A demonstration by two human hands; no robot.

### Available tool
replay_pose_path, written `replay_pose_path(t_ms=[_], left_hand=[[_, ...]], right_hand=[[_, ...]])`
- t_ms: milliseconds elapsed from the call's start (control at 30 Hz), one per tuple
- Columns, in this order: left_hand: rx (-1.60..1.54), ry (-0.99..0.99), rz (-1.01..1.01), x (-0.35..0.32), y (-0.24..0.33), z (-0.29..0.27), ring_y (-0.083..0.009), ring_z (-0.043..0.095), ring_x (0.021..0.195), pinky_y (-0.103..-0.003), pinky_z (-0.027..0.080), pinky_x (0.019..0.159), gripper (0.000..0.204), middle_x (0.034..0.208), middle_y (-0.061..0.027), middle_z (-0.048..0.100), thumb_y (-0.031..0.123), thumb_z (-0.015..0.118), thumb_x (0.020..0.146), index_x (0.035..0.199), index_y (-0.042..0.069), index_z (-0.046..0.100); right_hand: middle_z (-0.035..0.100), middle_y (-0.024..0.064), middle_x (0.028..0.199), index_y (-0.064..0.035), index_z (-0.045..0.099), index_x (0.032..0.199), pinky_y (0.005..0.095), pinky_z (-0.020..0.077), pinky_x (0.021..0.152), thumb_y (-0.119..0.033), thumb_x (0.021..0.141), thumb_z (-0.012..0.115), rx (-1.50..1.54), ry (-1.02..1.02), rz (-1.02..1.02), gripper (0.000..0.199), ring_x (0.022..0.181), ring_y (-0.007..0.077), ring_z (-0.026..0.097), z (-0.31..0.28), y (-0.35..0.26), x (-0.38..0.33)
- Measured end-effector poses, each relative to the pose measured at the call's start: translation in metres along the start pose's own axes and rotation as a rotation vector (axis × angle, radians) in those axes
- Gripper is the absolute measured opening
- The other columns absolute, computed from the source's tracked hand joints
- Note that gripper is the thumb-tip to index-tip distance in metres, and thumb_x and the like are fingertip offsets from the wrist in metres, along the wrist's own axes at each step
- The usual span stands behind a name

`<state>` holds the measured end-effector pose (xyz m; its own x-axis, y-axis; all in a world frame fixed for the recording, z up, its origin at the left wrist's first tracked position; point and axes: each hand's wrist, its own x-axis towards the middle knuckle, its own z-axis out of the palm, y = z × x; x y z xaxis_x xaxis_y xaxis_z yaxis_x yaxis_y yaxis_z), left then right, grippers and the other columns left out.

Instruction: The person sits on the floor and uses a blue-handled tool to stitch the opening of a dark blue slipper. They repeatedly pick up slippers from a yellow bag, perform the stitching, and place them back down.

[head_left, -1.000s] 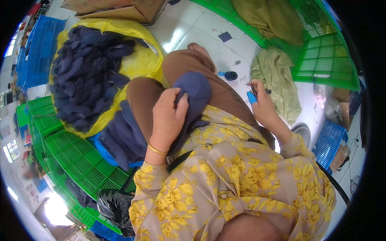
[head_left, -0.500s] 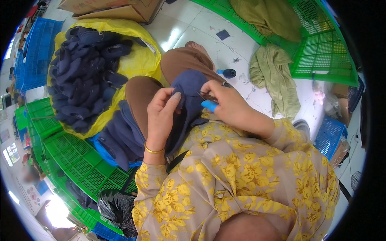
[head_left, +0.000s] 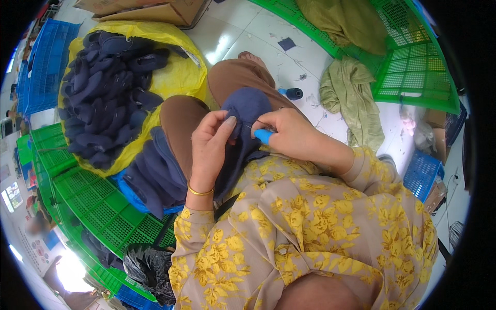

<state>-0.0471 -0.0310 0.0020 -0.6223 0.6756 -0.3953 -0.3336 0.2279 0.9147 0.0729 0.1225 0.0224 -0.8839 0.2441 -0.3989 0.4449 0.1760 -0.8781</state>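
A navy-blue fabric piece (head_left: 249,103) with a rounded end lies over my lap, between my knees. My left hand (head_left: 211,137), a gold bangle at its wrist, pinches the edge of this piece between thumb and fingers. Close to its right side, my right hand (head_left: 287,133) is closed, with a bright blue wrap (head_left: 263,136) on one digit. Something thin and dark shows at its fingertips against the fabric; what it is I cannot make out. More navy fabric pieces (head_left: 155,173) are stacked beside my left thigh.
A yellow sack (head_left: 178,77) full of navy pieces (head_left: 103,98) stands at the left. Green crates (head_left: 98,201) run along the left side; another green crate (head_left: 413,72) is at the far right, beside an olive cloth (head_left: 351,98). A dark thread spool (head_left: 294,94) lies on the floor.
My right hand has moved slightly left, its fingertips closer to my left hand. The dark tool-like thing that showed at its fingers is now mostly hidden. My left hand keeps its pinch.
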Motion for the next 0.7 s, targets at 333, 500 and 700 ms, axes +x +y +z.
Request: replay_pose_path(t_ms=[333,500,700], left_hand=[[-0.057,-0.041,-0.041,0.003,-0.002,-0.004,-0.0049,0.051,0.065,-0.02,0.044,0.061,0.012,0.082,0.0027,0.06,0.012,0.06,0.095,0.102,0.002,0.063],[-0.15,-0.076,-0.076,0.008,-0.004,-0.008,-0.0057,0.052,0.064,-0.021,0.046,0.061,0.014,0.08,0.0016,0.06,0.012,0.059,0.096,0.103,0.001,0.063],[-0.106,-0.033,-0.153,0.007,0.0,-0.007,-0.0074,0.057,0.064,-0.022,0.05,0.06,0.014,0.081,-0.0003,0.062,0.013,0.059,0.096,0.102,0.0,0.062]], right_hand=[[0.066,0.0147,0.071,-0.0008,0.068,0.089,0.0368,0.0457,0.06,-0.015,0.085,0.062,-0.003,-0.025,0.062,0.016,0.063,0.0249,0.061,0.002,0.006,0.01],[0.065,0.0056,0.078,-0.0001,0.066,0.095,0.0259,0.0445,0.065,-0.008,0.091,0.059,0.04,-0.018,0.018,0.011,0.07,0.0098,0.056,0.007,0.017,0.006],[0.067,0.0157,0.08,-0.0093,0.069,0.096,0.0378,0.0482,0.064,-0.01,0.086,0.058,-0.001,0.113,-0.097,0.015,0.071,0.0309,0.065,0.014,0.027,0.006]])
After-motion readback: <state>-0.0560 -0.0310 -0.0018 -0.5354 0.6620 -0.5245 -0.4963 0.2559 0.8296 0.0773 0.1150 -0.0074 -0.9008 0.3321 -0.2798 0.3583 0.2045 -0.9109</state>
